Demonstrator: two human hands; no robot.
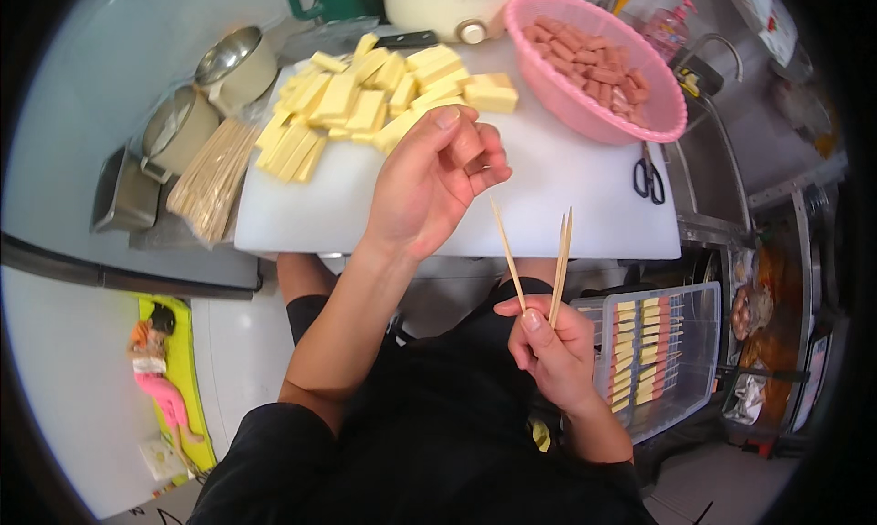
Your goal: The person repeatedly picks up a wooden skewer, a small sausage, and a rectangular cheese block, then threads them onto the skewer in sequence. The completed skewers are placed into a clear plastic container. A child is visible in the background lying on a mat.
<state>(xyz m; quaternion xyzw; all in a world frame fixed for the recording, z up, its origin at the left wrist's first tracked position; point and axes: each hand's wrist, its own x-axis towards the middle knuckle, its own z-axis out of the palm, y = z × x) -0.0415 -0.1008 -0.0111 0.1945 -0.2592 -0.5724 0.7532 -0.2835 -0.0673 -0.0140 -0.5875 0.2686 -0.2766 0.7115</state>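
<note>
My left hand (438, 176) is raised over the front of the white cutting board (582, 210), palm partly towards me. Its fingers are loosely curled; nothing shows in the palm, but the fingertips are partly hidden. Behind it lies a pile of pale yellow cut blocks (356, 100), possibly tofu or cheese. My right hand (555, 354), lower and in front of the board's edge, grips several bamboo skewers (560, 271) with their points upward; one leans apart from the others. Beside that hand stands a clear plastic bin (675, 408) holding rows of skewered yellow and pink pieces (647, 347).
A pink plastic basket (541, 87) of sausage pieces (589, 63) and black-handled scissors (648, 176) rest at the right. Bagged skewers (216, 176) lie left, near metal pots (236, 59). A knife (408, 39) lies before an electric cooker (445, 8). Another person (157, 367) lies on a yellow-green mat.
</note>
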